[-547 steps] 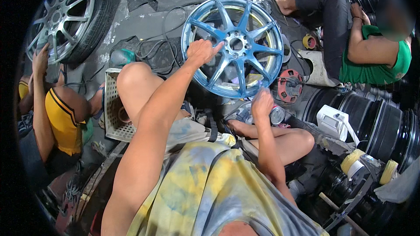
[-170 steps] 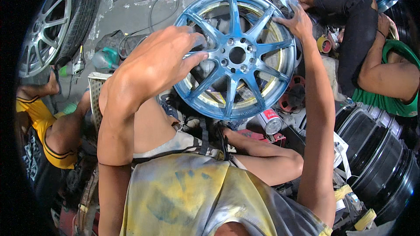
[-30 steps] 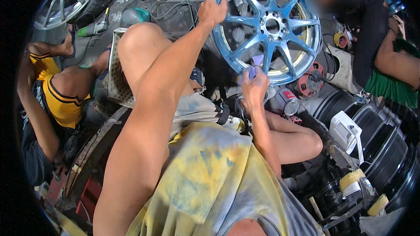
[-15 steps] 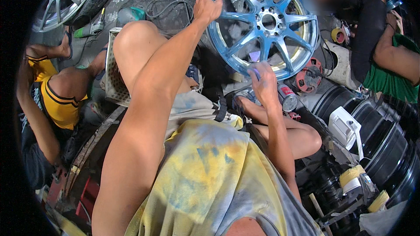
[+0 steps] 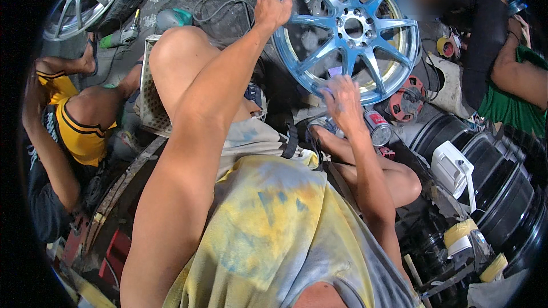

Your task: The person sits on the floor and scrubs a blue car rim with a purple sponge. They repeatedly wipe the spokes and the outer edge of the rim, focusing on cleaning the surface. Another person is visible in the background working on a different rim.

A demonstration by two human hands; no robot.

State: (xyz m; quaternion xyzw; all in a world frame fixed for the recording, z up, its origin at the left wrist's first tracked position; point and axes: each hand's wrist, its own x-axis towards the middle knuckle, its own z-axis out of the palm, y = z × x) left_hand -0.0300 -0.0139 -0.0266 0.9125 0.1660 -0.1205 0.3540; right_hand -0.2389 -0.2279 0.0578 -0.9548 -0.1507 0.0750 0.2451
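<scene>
A blue, many-spoked alloy wheel (image 5: 349,57) is tilted up ahead of me, with bare silvery metal showing along its spokes and inner edge. My left hand (image 5: 274,8) is closed round the upper left of its rim, the thumb pointing up. At the bottom of the rim is my right hand (image 5: 342,102), its fingers smeared by motion. Whether it holds anything is unclear, though a purplish tint shows at the fingers. A small purple piece (image 5: 335,71) shows just above that hand, at the wheel's lower spokes.
A can (image 5: 378,128) and a red reel (image 5: 406,98) stand right of my right hand. Dark wheel rims (image 5: 496,177) are stacked at right, with a white container (image 5: 451,166) by them. A perforated crate (image 5: 153,111) is beside my left knee. Other people sit left and right.
My right hand has shifted slightly upward along the wheel's lower rim, and the purple item seen at its fingers earlier is no longer distinct. My left hand keeps its hold.
</scene>
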